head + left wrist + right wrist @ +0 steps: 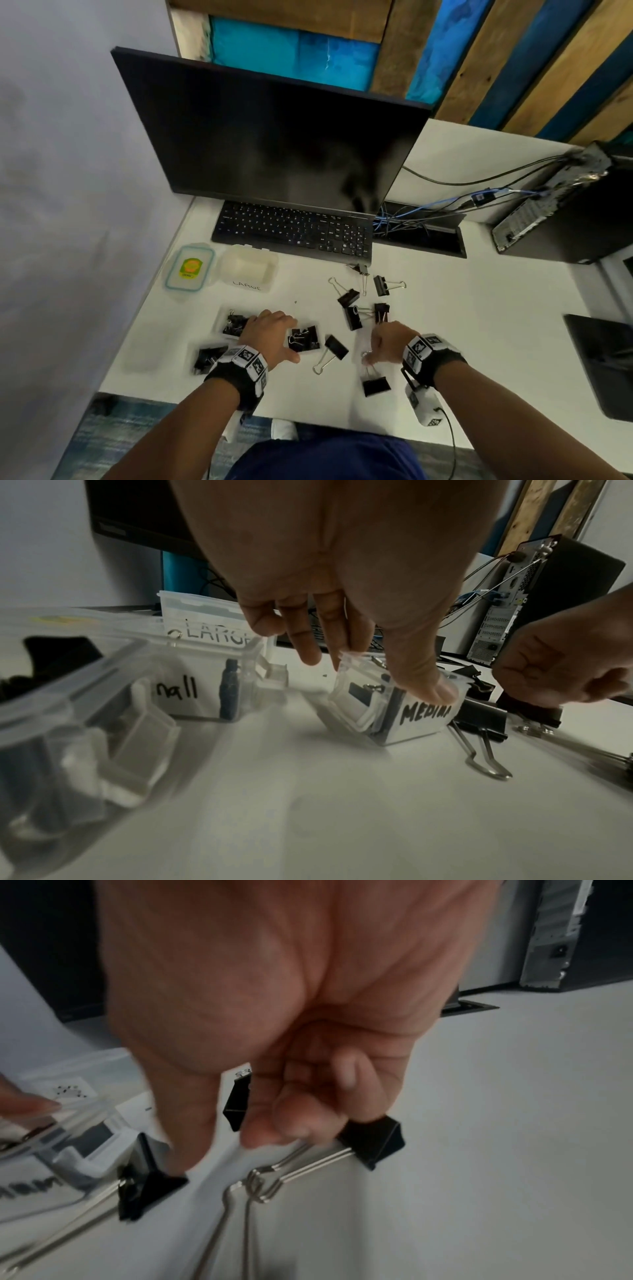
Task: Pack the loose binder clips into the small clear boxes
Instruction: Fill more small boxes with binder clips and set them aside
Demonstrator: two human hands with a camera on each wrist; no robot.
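On the white worktop [462, 308], the left hand [325, 593] pinches the rim of the box marked MEDIUM [407, 710]; the right hand [281, 1047], fingers curled, grips a binder clip's [373, 1139] wire handle just beside it.

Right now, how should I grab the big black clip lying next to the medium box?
Pinch the big black clip by its black body, coming straight down from above. It lies flat on the desk, black body toward the monitor, wire handles pointing back at you. The body looks wide and solid, so a grip there probably holds better than on the thin, flat-lying wires. The medium box stands close on its left.
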